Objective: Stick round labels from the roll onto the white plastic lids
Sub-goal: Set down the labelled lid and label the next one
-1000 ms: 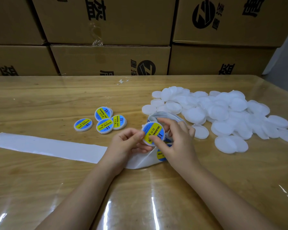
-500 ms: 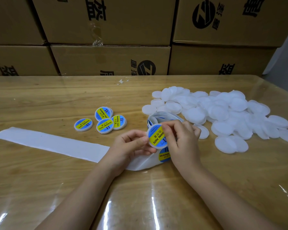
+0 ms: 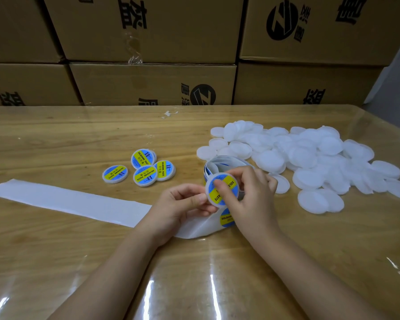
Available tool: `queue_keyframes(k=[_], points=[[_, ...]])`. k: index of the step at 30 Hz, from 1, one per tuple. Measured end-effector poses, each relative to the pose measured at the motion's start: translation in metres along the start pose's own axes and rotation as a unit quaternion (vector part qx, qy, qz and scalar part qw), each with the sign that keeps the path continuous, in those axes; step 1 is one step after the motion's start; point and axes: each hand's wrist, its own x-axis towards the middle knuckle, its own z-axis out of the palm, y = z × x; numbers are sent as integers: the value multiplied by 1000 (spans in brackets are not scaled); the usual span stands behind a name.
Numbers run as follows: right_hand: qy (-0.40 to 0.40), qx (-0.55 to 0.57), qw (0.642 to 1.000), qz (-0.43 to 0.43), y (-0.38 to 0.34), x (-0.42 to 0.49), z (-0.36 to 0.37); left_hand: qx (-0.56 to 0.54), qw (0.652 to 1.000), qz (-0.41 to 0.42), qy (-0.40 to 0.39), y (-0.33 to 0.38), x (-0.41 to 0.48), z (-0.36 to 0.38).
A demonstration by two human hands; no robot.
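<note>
While your left hand [image 3: 183, 204] pinches the round white plastic lid [image 3: 210, 191], your right hand [image 3: 254, 195] grips it, thumb pressing its blue-and-yellow label [image 3: 231, 184].

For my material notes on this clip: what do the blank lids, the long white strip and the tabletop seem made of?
Blank lids: likely thin plastic, matte, milky white; overlapping ones show through. Strip: probably coated backing paper, smooth with faint sheen; it lies flat. Tabletop: wood grain under what seems a clear glossy film; sharp light streaks reflect.
</note>
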Motion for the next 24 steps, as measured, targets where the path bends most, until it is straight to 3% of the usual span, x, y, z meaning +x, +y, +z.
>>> queue_keyframes(k=[14, 24], points=[[-27, 2, 999, 31, 1, -3, 3, 29, 1000, -6, 1, -1, 0, -2], [-2, -5, 999, 35, -1, 0, 0, 40, 999, -14, -14, -2, 0, 0]])
